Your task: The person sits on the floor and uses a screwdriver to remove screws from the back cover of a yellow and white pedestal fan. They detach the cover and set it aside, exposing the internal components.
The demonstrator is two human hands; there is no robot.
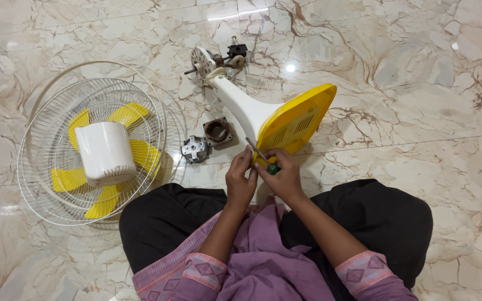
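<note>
Person sits cross-legged on the marble floor [419,111], fan stand [246,108] lying tilted in front of the knees, yellow base [299,120] turned up toward them, bare motor mount [203,60] at the far end. Right hand [285,175] is clenched round a green-handled screwdriver [263,158], shaft angled up-left along the near edge of the base. Left hand [241,178] is pinched in at the shaft; can't tell if it grips the tip, a screw, or just steadies. Looks like a screw step at the base underside, tip being seated; screw itself not visible. Next move likely needs the tip square in the head and the stand held from rolling. Lying left: grille [46,161] with yellow blades [71,179] and white motor cover [104,151] on top. Two motor parts [207,139] sit between grille and stand.
</note>
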